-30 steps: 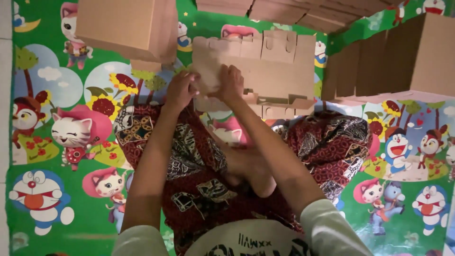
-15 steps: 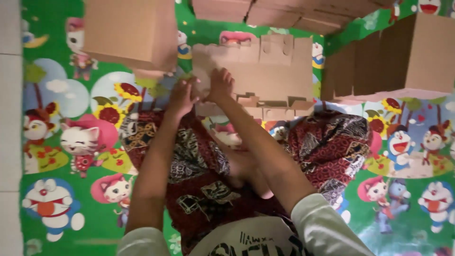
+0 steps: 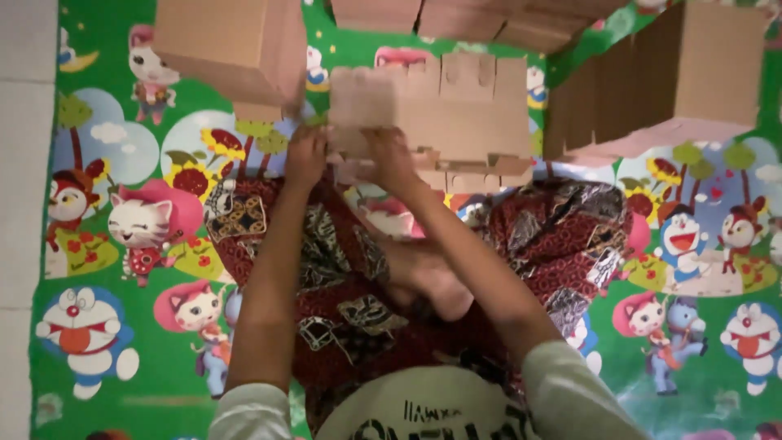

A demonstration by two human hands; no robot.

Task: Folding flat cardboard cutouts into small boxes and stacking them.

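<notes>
The flat cardboard piece (image 3: 444,114) was held up over the patterned red cloth (image 3: 342,269), above the cartoon mat (image 3: 122,244). Its lower left edge was pinched by the left hand (image 3: 305,155) and the right hand (image 3: 391,155), fingers clenched on it. Folded boxes (image 3: 232,45) stood nearby.

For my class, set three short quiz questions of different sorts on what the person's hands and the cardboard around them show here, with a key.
1. True or false: both hands touch the flat cardboard piece.
2. Multiple choice: the mat under the person is A) plain grey, B) green with cartoon figures, C) striped blue.
3. Fill in: the folded box stands on the person's ____ side of the flat piece.

Key:
1. True: the left hand and right hand grip its lower left edge.
2. B.
3. Left.
</notes>
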